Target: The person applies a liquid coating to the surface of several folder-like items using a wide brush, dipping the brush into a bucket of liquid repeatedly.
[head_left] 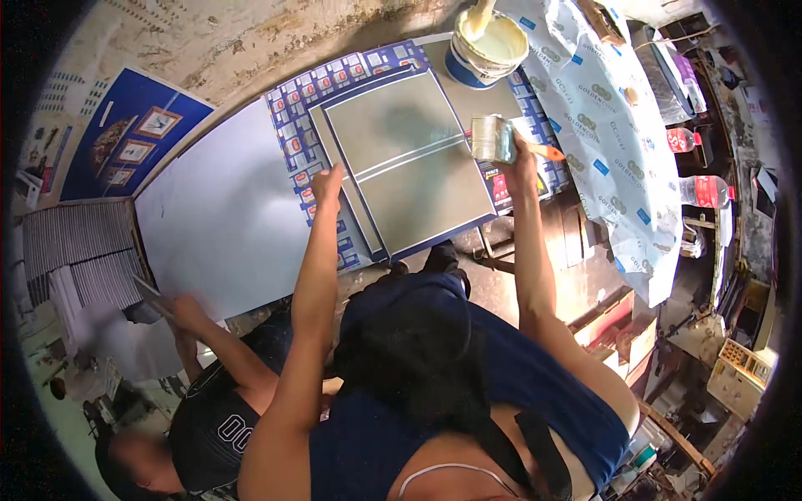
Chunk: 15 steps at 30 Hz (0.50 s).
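My right hand (524,167) grips a wide flat brush (494,139), its pale bristle end pointing left over the right edge of a panel and its orange handle tip sticking out to the right. The grey-brown panel (422,200) lies in front of me, with blue borders and white lines across its middle. At the panel's left edge is my left hand (327,188), fingers closed; what they pinch, if anything, is hidden. Beyond the panel's far right corner stands a bucket (476,71) of cream-coloured paste with a handle standing up in it.
Printed blue sheets (292,125) lie under the panel. A large white board (230,217) extends to the left, where a co-worker (221,401) handles something blurred beside stacked grey sheets (79,250). Printed wrapping (606,142) covers the right side, with red-labelled bottles (706,191) beyond.
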{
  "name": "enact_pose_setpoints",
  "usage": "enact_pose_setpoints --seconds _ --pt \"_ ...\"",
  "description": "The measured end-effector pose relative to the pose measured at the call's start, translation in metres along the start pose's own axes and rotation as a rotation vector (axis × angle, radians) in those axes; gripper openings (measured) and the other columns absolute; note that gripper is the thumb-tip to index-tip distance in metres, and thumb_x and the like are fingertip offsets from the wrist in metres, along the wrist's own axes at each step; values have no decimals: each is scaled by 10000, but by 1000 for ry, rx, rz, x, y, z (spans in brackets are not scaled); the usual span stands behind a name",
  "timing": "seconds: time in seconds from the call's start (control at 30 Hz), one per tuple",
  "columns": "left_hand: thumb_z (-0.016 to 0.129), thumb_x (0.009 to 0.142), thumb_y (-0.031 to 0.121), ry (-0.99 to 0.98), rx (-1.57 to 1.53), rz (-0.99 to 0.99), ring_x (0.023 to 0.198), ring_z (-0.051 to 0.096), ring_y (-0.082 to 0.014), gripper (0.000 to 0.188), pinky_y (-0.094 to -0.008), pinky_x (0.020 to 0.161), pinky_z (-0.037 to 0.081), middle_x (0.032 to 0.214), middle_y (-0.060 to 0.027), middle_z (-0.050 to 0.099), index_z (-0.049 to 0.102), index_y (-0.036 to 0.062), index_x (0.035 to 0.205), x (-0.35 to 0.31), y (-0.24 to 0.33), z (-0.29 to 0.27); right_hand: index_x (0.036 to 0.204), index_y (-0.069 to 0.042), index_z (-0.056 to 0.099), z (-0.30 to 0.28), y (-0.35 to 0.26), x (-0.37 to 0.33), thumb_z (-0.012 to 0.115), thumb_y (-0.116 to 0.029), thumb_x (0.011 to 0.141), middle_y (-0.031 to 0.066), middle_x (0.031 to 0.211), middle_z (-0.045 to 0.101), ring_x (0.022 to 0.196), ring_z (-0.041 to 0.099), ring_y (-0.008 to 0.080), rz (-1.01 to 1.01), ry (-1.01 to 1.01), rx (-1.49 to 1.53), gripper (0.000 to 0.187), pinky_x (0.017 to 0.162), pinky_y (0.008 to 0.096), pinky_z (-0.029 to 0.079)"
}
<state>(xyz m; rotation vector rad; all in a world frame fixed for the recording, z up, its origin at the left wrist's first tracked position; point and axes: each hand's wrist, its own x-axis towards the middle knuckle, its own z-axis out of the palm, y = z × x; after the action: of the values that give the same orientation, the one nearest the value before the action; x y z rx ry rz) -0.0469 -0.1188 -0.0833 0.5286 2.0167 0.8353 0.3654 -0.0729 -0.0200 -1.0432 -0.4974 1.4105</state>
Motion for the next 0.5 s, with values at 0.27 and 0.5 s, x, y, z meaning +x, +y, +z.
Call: enact_pose_setpoints --seconds 0.27,0.5 --pt "666 752 368 -50 36 -122 707 500 -173 380 -368 612 398 799 -35 563 666 65 982 -21 7 -1 1261 59 550 2 37 84 573 -173 973 134 1224 622 1085 629 241 33 -126 -49 370 894 436 541" --pt "644 717 355 -65 11 -105 759 558 -215 386 -369 596 434 814 -61 600 696 54 953 -21 1 -8 1222 62 568 27 32 76 566 -130 977 136 1184 639 1058 643 240 35 -146 5 311 938 401 530"
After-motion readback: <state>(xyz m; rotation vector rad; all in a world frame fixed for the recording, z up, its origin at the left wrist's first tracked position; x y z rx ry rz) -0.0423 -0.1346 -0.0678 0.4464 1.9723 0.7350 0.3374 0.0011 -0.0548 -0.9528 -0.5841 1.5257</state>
